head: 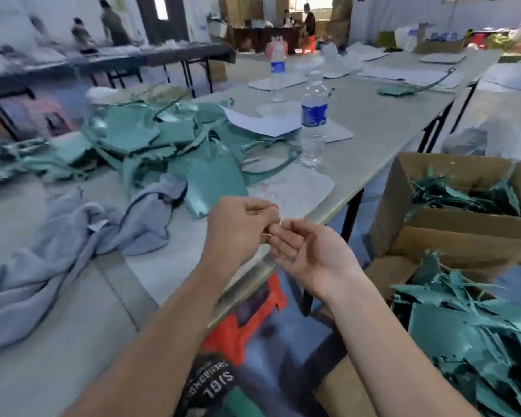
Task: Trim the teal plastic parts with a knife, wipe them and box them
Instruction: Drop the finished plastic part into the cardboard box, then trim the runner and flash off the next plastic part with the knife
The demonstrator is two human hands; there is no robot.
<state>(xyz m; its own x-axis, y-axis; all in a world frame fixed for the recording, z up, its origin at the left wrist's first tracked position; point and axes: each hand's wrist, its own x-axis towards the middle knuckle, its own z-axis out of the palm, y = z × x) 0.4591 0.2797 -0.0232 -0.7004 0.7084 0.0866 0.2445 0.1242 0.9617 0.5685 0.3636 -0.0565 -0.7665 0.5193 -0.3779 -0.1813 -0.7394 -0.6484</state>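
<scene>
I see both hands meeting at the centre of the frame, above the near edge of the bench (373, 139). The left hand (235, 230) has its fingers curled, its tips pinched against the fingertips of the right hand (307, 251); I cannot tell whether it grips anything. The right hand lies palm up, fingers loosely bent, holding nothing. The teal plastic parts (151, 136) are heaped on the bench at centre left, beyond a grey cloth (73, 236). Teal offcuts (469, 332) fill the cardboard boxes (397, 200) at right.

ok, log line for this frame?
left hand curled, touching right hand | right hand open, palm up | neither holds teal parts | parts piled on table
</scene>
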